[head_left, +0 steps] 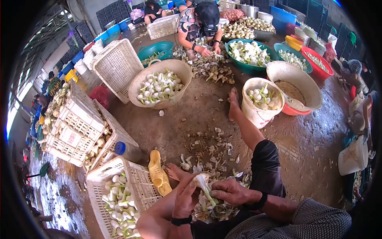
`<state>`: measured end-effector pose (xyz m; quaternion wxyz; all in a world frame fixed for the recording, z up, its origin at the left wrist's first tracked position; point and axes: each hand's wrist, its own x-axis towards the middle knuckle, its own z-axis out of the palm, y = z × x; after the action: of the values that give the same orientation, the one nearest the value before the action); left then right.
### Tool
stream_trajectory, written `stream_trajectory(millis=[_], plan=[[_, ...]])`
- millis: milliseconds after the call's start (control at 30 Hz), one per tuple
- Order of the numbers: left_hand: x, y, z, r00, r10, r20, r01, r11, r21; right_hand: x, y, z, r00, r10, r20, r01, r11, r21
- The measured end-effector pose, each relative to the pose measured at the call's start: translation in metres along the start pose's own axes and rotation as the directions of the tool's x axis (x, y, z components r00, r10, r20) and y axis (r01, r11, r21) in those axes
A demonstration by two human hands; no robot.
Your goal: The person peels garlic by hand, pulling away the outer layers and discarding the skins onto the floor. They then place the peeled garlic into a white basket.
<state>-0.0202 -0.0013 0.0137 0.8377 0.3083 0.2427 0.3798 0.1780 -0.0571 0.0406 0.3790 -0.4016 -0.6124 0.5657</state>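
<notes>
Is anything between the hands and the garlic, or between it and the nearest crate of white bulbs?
The left hand and right hand both hold the garlic; nothing visible separates them. Toward the crate, the bent left leg is in between; the yellow shoes are beside the crate, slightly farther forward.

Dressed in dark tones

A grey, finely patterned top (292, 224) shows at five o'clock; dark, plain shorts (269, 167) at four. Each wrist wears black: a left band (182, 221) at six, a right band (261, 200) at five.
</notes>
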Motion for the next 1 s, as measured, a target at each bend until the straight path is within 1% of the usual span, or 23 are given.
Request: stream_trajectory(millis=[67, 200, 267, 300, 367, 500, 567, 600, 667, 700, 767, 867, 900, 967, 1000], plan=[[0.001, 0.0, 0.003, 0.997, 0.0, -0.08, 0.001, 1.0, 0.013, 0.001, -0.006, 0.003, 0.997, 0.016, -0.075, -0.019, 0.999, -0.032], [0.003, 0.001, 0.008, 0.993, 0.049, -0.103, -0.046, 0.998, 0.029, 0.004, -0.004, 0.004, 0.995, 0.015, -0.1, -0.019, 0.999, -0.039], [0.005, -0.002, 0.008, 0.988, 0.064, -0.141, -0.035, 0.979, 0.199, 0.006, 0.002, 0.003, 0.993, 0.032, -0.118, -0.046, 0.991, -0.122], [0.006, -0.004, 0.009, 0.988, 0.066, -0.142, -0.036, 0.98, 0.198, 0.007, 0.004, 0.003, 0.993, 0.032, -0.116, -0.046, 0.991, -0.122], [0.008, -0.006, 0.011, 0.979, 0.116, -0.17, -0.062, 0.954, 0.294, 0.006, 0.008, 0.004, 0.987, 0.011, -0.163, -0.039, 0.985, -0.165], [0.008, -0.005, 0.007, 0.99, 0.072, -0.118, -0.028, 0.94, 0.34, 0.005, 0.008, 0.006, 0.976, 0.033, -0.217, -0.059, 0.992, -0.116], [0.005, -0.005, 0.002, 0.995, -0.022, -0.096, 0.068, 0.863, 0.501, 0.006, 0.012, 0.006, 0.968, 0.021, -0.25, -0.055, 0.99, -0.13], [0.005, -0.005, 0.0, 0.995, -0.023, -0.095, 0.067, 0.863, 0.501, 0.006, 0.014, 0.005, 0.968, 0.02, -0.251, -0.055, 0.99, -0.13], [0.005, -0.007, -0.005, 0.993, -0.026, -0.116, 0.092, 0.781, 0.617, 0.004, 0.018, 0.005, 0.968, 0.047, -0.248, -0.082, 0.988, -0.134], [0.006, -0.008, -0.005, 0.993, -0.024, -0.117, 0.092, 0.782, 0.617, 0.004, 0.019, 0.004, 0.968, 0.046, -0.246, -0.081, 0.988, -0.134], [0.007, -0.009, -0.003, 0.997, 0.045, -0.063, 0.01, 0.729, 0.684, 0.003, 0.021, 0.004, 0.963, 0.058, -0.265, -0.099, 0.985, -0.143], [0.008, -0.009, -0.002, 0.996, 0.081, -0.039, -0.029, 0.698, 0.716, 0.003, 0.024, 0.003, 0.962, 0.061, -0.266, -0.103, 0.984, -0.147], [0.008, -0.01, -0.003, 0.996, 0.081, -0.038, -0.029, 0.698, 0.716, 0.002, 0.024, 0.002, 0.962, 0.061, -0.266, -0.103, 0.984, -0.147], [0.008, -0.01, -0.006, 0.998, 0.056, -0.04, -0.011, 0.703, 0.711, 0.002, 0.024, 0.001, 0.958, 0.126, -0.259, -0.146, 0.987, -0.061], [0.008, -0.012, -0.008, 0.998, 0.056, -0.039, -0.012, 0.703, 0.711, 0.001, 0.024, 0.0, 0.958, 0.125, -0.26, -0.145, 0.988, -0.061]])
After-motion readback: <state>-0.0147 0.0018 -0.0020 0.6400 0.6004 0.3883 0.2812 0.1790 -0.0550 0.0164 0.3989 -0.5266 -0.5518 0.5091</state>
